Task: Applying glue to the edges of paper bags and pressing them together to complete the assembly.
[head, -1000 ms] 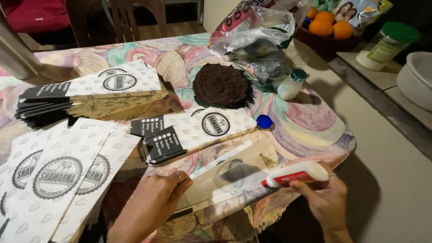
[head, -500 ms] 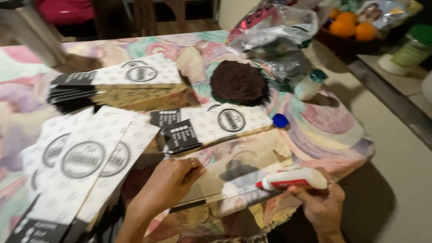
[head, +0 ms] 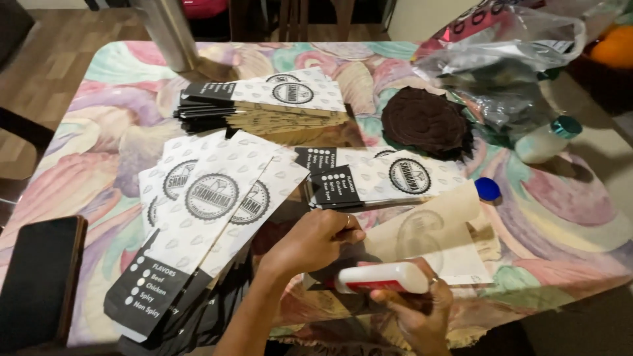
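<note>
My right hand [head: 415, 315] grips a white glue bottle with a red label [head: 382, 279], held sideways near the table's front edge. My left hand [head: 316, 240] rests with curled fingers on a plain brown paper sheet [head: 435, 237] just left of the bottle. Printed white paper sleeves with black ends [head: 211, 204] lie fanned out to the left. Another printed sleeve [head: 382, 179] lies just beyond the brown sheet.
A stack of folded sleeves [head: 264, 105] sits at the back. A dark round mat [head: 425, 122], plastic bags [head: 501, 66], a small white bottle [head: 544, 140] and a blue cap [head: 488, 189] are to the right. A black phone [head: 39, 280] lies at the left edge. A metal post [head: 168, 33] stands behind.
The view has swung left and closer. My right hand has brought the glue bottle leftward, close to my left hand, which has curled on the brown sheet.
</note>
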